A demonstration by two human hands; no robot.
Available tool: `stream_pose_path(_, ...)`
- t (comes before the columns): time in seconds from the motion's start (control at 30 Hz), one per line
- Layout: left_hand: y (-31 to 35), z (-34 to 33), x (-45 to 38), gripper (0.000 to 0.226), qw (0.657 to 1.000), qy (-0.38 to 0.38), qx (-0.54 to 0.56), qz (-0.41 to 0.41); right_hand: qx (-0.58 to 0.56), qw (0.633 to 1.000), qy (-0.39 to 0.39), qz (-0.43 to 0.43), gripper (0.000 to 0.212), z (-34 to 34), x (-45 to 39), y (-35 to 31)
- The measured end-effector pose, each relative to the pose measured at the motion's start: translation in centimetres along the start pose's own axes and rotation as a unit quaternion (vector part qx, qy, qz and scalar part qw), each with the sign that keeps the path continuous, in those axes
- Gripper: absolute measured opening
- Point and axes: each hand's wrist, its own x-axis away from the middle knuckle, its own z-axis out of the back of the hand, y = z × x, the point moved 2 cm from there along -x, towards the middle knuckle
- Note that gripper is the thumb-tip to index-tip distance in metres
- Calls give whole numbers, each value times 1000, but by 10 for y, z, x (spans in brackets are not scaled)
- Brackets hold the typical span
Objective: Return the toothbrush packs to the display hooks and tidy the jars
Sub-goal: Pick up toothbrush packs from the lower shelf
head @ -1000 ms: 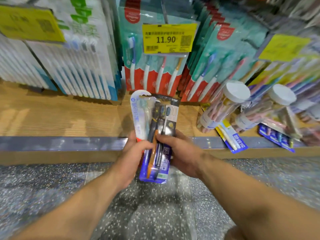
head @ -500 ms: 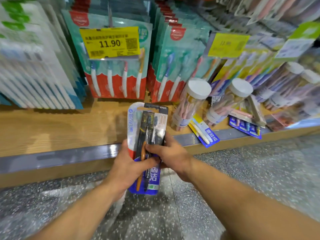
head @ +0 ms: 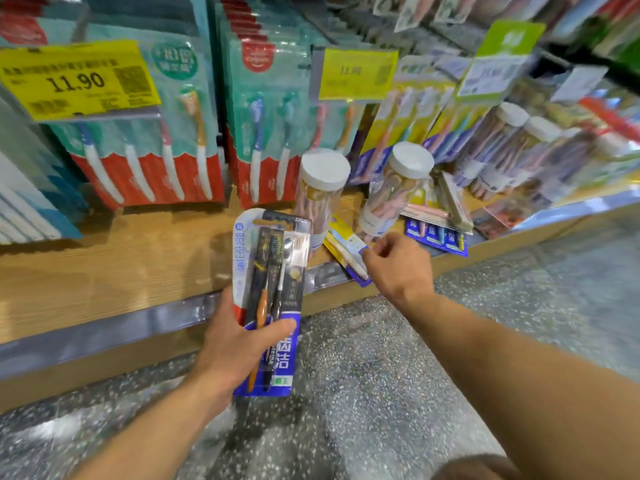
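Left hand (head: 239, 344) grips light, stiff, slick toothbrush packs (head: 273, 289); right hand (head: 398, 265) loosely curled, empty. Hold by card edges.

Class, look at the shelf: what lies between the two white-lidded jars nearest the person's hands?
In the head view, only bare wooden shelf separates the left jar from the right jar.

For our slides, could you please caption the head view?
Left hand holds toothbrush packs; right hand reaches a loose pack.

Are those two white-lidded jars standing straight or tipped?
Tipped: the left jar and right jar both lean, lids on, on the wooden shelf.
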Motion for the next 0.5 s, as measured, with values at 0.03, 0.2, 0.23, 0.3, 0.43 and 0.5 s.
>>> stream_pose_path(0.03,0,-2,-1,55,1000,1,-7,-1,16,1000,14,12,14,-1,-9,2)
stream_pose_path(0.2,2,-1,-5,50,1000,11,-21,1,-2,1000,3,11,34,-26,-34,12)
stream_pose_path(0.23,2,0,-5,51,1000,11,-19,3,5,1000,-10,19,40,-31,-36,12)
stream_pose_path(0.3,4,2,-4,58,1000,14,-12,4,15,998,-43,35,50,-43,-37,12)
stream_pose_path(0.43,11,0,0,71,1000,15,-13,-8,68,994,-54,69,59,-54,-39,13)
stream_pose_path(0.5,12,1,3,74,1000,14,-12,-9,85,992,-52,72,65,-55,-40,11)
